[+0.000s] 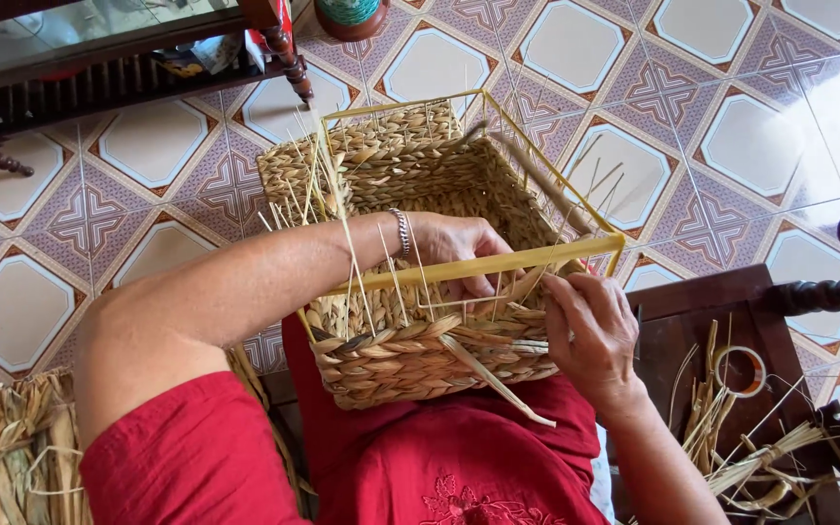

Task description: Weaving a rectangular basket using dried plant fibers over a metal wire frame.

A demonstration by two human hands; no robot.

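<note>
Woven basket (410, 360) of braided straw on a yellow wire frame (483, 265) rests on the person's lap, between both hands. Left hand (459, 255) reaches inside, fingers curled over the near rim; right hand (590, 331) pinches loose straw strands (498, 381) at the outer wall. Straw bundles (12, 447) lie on the tiled floor (712, 126) nearby.

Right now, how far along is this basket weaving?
The woven basket has its lower walls braided. The left hand reaches inside while the right hand works strands at the near wall. Loose straw ends and the bare yellow frame show that the top rows remain.
</note>
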